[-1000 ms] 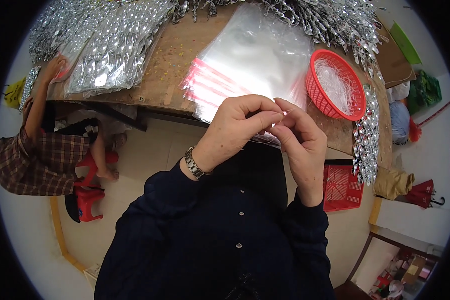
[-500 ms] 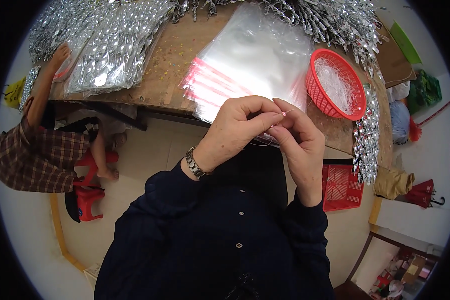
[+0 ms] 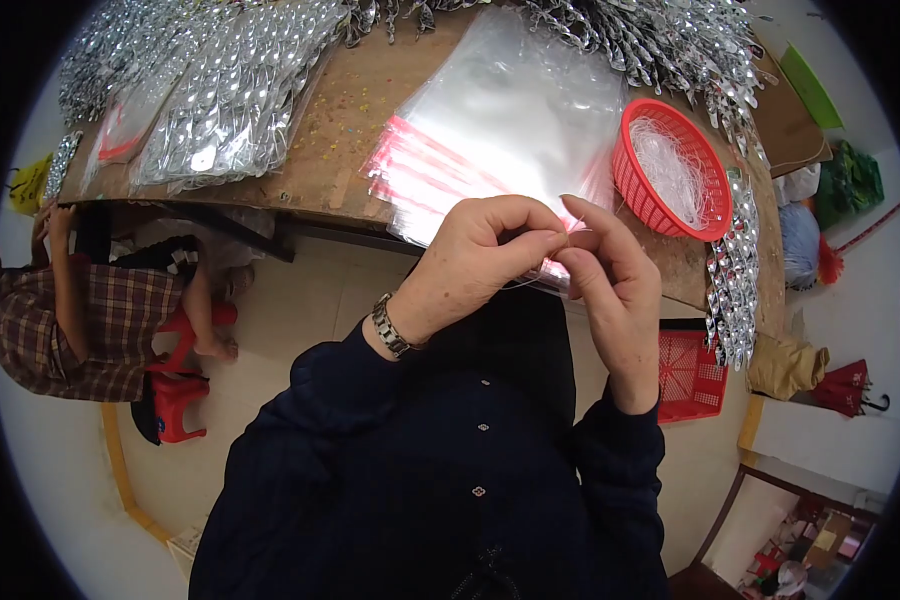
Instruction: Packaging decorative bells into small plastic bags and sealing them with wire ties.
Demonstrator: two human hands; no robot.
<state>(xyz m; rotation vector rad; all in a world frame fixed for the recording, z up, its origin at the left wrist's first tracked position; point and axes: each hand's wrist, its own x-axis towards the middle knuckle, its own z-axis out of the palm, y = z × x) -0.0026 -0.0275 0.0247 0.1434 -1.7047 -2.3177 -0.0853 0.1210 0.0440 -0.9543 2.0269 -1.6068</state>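
My left hand (image 3: 455, 255) pinches a fine clear thread (image 3: 526, 283) between thumb and index finger. My right hand (image 3: 615, 285) meets it tip to tip, thumb and forefinger nipping the same thread. Both grips are light and engaged. With the joined fingertips as the clock's centre, a slack bend of thread hangs from seven to eight o'clock, just beside them.

Surroundings: clear bags (image 3: 530, 90) lie flat at twelve o'clock on the table (image 3: 340, 130). A red basket (image 3: 638, 185) stands at two o'clock; loose clear strands (image 3: 670, 170) lie in it. Silver garlands (image 3: 735, 270) hang over the table edge at three o'clock; further silver strips (image 3: 240, 100) lie at ten o'clock with clear plastic, but I cannot tell whether they are inside it. A seated co-worker in a checked shirt (image 3: 120, 320) is at nine o'clock.

Progress status: one thread is picked out and secured at both grips. Handling of it appears to be under way, not complete, since neither grip is released. Whether a knot is formed is too small to tell. Plenty of loose strands are left in the basket.
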